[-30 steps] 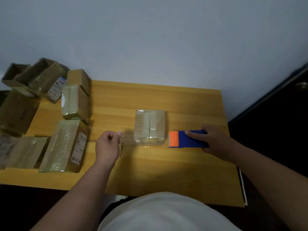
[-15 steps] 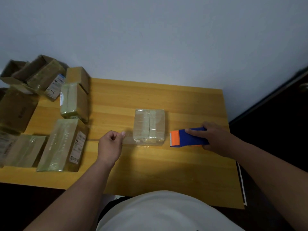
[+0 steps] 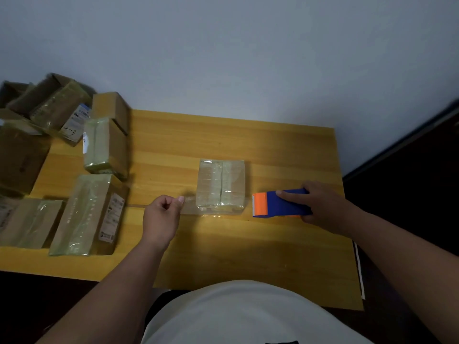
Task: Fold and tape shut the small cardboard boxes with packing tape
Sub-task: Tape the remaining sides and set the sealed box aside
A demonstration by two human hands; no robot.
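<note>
At mid-surface [image 3: 273, 145], the left hand [image 3: 161, 217] pinched a tape end beside the small box [image 3: 221, 186] while the right hand [image 3: 323, 207] gripped the dispenser [image 3: 278, 204]; taping under way, with cutting and pressing down likely next

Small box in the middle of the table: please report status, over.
Left hand pinches the clear tape end. Right hand grips the blue tape dispenser. Small box between them, wrapped in tape. Nothing in the way.
</note>
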